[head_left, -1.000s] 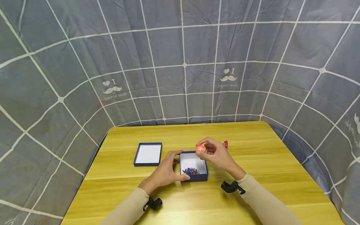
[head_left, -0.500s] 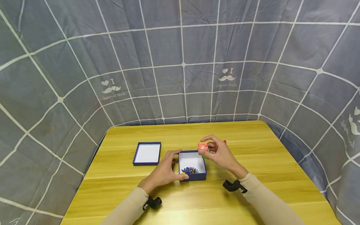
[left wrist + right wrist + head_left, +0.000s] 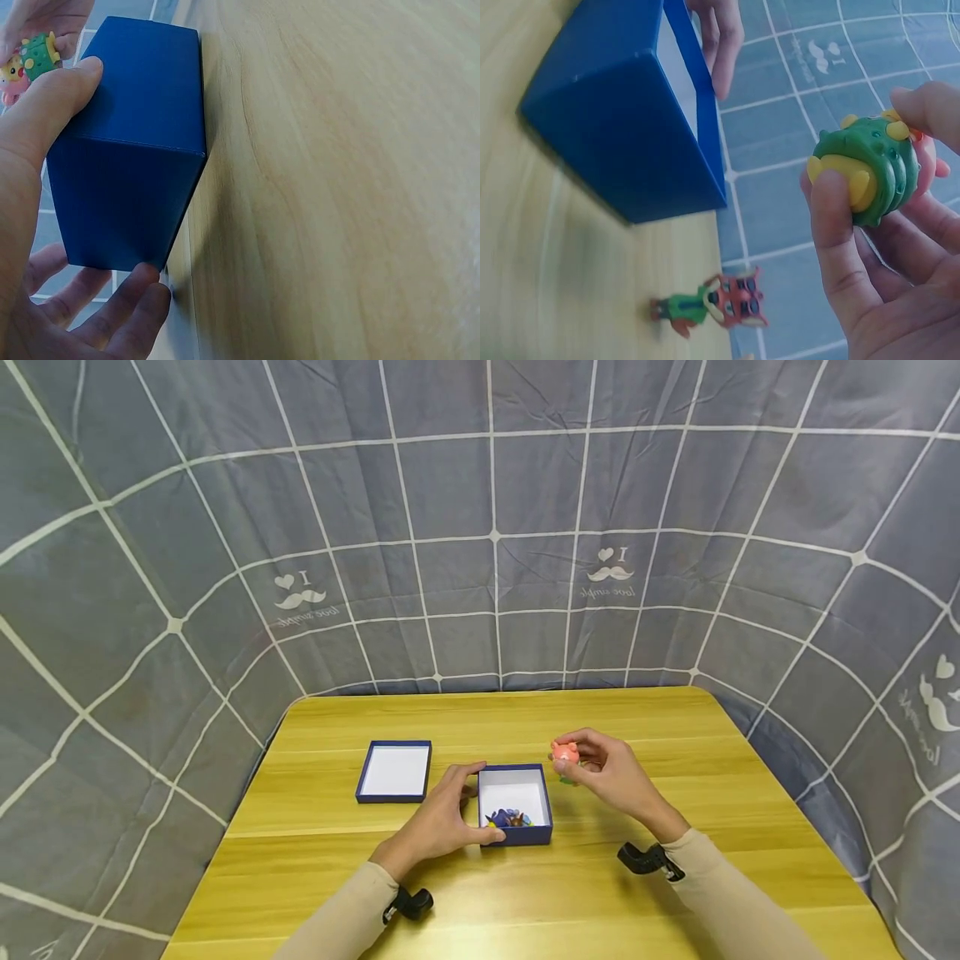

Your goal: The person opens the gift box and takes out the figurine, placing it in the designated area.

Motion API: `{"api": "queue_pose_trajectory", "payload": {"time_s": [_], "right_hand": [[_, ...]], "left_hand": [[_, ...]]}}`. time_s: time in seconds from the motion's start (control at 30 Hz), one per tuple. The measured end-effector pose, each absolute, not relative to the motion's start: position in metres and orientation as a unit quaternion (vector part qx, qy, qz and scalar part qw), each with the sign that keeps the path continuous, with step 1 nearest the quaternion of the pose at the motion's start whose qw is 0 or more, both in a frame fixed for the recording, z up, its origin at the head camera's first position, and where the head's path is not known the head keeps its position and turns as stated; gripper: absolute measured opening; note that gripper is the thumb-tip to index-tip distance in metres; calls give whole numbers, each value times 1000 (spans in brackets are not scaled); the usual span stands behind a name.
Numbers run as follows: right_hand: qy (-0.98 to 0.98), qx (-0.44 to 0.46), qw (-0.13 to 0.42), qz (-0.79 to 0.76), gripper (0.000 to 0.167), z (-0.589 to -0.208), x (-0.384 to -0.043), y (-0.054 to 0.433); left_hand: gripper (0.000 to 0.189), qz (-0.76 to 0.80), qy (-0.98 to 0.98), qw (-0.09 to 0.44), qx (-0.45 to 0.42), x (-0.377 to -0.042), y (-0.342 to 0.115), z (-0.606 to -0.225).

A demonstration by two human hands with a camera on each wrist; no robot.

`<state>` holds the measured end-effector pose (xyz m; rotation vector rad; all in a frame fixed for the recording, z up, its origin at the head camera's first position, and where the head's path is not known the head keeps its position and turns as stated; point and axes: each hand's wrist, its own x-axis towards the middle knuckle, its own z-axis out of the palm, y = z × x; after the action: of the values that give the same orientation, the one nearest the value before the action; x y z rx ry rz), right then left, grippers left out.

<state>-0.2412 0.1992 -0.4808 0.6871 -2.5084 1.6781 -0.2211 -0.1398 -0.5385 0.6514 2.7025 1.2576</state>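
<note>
Glossy, knobbly plastic toy at two o'clock from a smooth, matt cardboard box, shiny wood-grain tabletop, creased matt cloth at twelve o'clock

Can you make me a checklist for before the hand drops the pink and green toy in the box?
1. Toy gripped: ok. The right hand pinches the pink-and-green toy.
2. Box steady: ok. The left hand grips the blue box.
3. Box open: ok. The lid lies apart on the table.
4. Toy over the box: not ok. It's held off to the right side.
5. Space inside: probably ok. The toys bunch at the near side, with white showing beyond.
6. Fox figure standing: ok. It's upright on the table.
</note>
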Motion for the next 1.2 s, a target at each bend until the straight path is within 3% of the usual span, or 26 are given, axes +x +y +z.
{"api": "queue_pose_trajectory", "payload": {"time_s": [1.2], "right_hand": [[-844,216,77,484,42,-452,-262,288]], "left_hand": [[121,409,886,44,213,-223,-138,-539]]}}
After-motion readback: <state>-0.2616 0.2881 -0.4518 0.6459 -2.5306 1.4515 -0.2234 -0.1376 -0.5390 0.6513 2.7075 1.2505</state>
